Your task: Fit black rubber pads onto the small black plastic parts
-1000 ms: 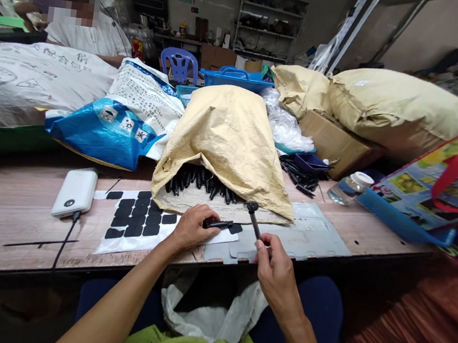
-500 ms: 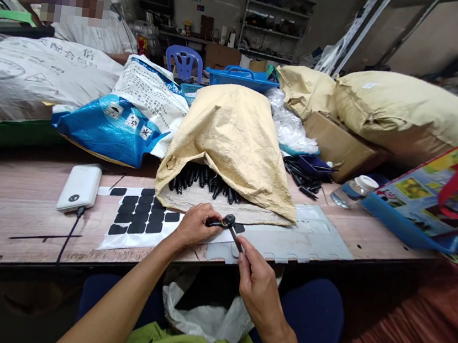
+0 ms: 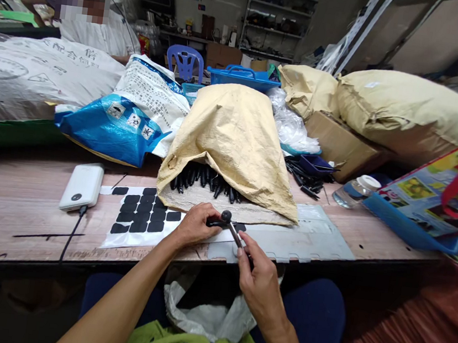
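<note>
A: Take the left hand (image 3: 198, 224) as the middle of the dial; what does it hold?
B: A slim black piece (image 3: 215, 224), its fingers curled closely round it; the hand covers the near end, so I cannot tell its full length or shape.
A: And the right hand (image 3: 260, 273)?
B: At 4 o'clock, its grip closed on a metal tool (image 3: 233, 234); the shaft points towards 10, its dark round head (image 3: 227, 216) overlapping the black piece in view; whether the two touch, I cannot tell, and the palm hides the tool's lower end.
A: What lies at 12?
B: A yellow sack (image 3: 234, 130), mouth towards the hands; dark tips (image 3: 204, 177) show under its lifted edge, while the rest vanishes inside.
A: At 9?
B: A white sheet (image 3: 149, 238) of black squares, partly covered by the sack's corner and the left hand; beyond it, a white power bank (image 3: 82, 189), whose cable (image 3: 70, 236) drops out of sight past the table edge.
A: Towards 2?
B: A loose dark heap (image 3: 306, 186), too tangled to count; between 10 and 11, a person in white (image 3: 98, 33), mostly cut off by sacks and a blurred patch.
</note>
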Tool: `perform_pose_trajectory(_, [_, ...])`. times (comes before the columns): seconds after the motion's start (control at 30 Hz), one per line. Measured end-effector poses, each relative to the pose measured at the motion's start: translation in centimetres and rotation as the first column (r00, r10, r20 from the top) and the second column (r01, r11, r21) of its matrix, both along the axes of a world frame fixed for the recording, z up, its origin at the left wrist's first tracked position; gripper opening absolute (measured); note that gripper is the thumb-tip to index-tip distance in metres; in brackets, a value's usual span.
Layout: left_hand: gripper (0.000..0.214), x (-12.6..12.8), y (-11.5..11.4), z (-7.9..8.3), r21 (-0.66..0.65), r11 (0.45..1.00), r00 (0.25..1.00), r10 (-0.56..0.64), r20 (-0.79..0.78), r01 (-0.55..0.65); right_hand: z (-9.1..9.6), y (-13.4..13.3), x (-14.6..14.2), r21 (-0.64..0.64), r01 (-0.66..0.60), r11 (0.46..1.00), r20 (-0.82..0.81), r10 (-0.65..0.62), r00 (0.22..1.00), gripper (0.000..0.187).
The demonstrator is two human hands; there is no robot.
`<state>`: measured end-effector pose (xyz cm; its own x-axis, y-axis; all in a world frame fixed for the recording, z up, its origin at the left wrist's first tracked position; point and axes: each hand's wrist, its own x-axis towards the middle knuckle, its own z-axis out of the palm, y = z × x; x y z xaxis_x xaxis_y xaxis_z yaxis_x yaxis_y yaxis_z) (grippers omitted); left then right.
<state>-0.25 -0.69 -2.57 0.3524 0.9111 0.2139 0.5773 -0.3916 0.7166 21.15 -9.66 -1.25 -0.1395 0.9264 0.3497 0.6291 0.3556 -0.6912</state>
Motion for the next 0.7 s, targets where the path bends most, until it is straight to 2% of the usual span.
perform_pose_trajectory(0.13, [0.019, -0.3, 0.1, -0.1, -0.042, 0.999, 0.999, 0.008, 0.054, -0.005, 0.2, 1.0, 2.1, 0.080, 0.162, 0.984, 0.182, -0.174, 0.968, 0.034])
perform_pose_trajectory(0.23, [0.024, -0.4, 0.1, 0.0, -0.098, 0.995, 0.993, 0.023, 0.113, -0.012, 0.1, 1.7, 3.4, 0.147, 0.275, 0.950, 0.408, -0.312, 0.858, 0.034])
perform_pose_trajectory(0.3, [0.027, -0.5, 0.2, 0.1, -0.114, 0.993, 0.991, 0.026, 0.130, -0.011, 0.0, 2.0, 3.8, 0.192, 0.299, 0.935, 0.495, -0.355, 0.793, 0.033])
perform_pose_trajectory(0.7, [0.032, -0.3, 0.2, 0.0, -0.136, 0.990, 0.989, 0.050, 0.141, -0.031, -0.5, 1.8, 3.7, 0.282, 0.338, 0.898, 0.542, -0.439, 0.717, 0.028])
